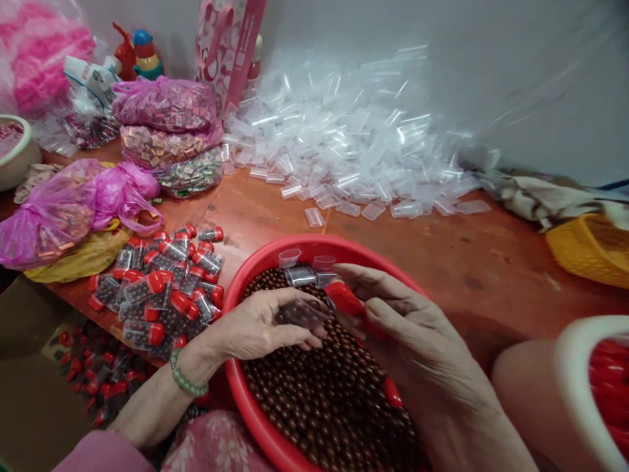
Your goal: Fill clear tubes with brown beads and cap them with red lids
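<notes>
Over a red basin [280, 248] of small round brown balls [314, 400], my left hand [265, 324] holds a clear container [301, 313] with dark contents between thumb and fingers. My right hand [407, 328] has a red cap [345, 299] between thumb and fingers, close to the container's right end. Another red piece [392, 392] shows under the right palm. Clear open containers [300, 276] rest on the balls near the basin's far rim. Left of the basin lies a pile of filled, red-capped containers [142, 288].
Empty clear containers [344, 144] are heaped at the back. Pink bags [167, 105] stand at the back left. A white-rimmed tub [570, 367] of red caps is at right, below a yellow basket [584, 252]. More capped containers [108, 373] lie below the table's left edge.
</notes>
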A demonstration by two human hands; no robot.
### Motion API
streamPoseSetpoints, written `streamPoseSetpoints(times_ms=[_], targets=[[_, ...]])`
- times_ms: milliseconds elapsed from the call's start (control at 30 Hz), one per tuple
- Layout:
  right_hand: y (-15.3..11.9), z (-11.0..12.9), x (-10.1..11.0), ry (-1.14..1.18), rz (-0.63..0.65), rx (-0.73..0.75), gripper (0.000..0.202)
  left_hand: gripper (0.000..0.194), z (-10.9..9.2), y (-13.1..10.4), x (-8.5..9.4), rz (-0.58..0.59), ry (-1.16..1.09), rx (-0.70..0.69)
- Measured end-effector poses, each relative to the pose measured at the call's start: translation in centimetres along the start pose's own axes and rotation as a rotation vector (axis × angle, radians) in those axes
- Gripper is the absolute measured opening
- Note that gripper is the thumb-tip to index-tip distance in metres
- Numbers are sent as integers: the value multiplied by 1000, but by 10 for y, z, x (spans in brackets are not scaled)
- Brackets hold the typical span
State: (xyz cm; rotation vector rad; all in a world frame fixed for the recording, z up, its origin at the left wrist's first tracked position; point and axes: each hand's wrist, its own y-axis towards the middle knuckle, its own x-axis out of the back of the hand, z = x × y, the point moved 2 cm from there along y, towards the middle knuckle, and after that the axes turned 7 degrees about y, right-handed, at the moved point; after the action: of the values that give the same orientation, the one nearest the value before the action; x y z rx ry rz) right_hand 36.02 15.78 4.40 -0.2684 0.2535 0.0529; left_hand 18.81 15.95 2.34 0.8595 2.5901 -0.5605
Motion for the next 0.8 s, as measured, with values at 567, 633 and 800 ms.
streamPoseSetpoints(times_ms=[567,633,800], targets=[[-3,-5,-5,-288,-64,180,18,24,6,1,5,12,-85,-2],[-4,-5,-7,-428,-49,297,17,21,6,1,6,16,-78,-1],[-5,-6,-9,-572,21,437,20,29,7,1,7,49,-91,9]])
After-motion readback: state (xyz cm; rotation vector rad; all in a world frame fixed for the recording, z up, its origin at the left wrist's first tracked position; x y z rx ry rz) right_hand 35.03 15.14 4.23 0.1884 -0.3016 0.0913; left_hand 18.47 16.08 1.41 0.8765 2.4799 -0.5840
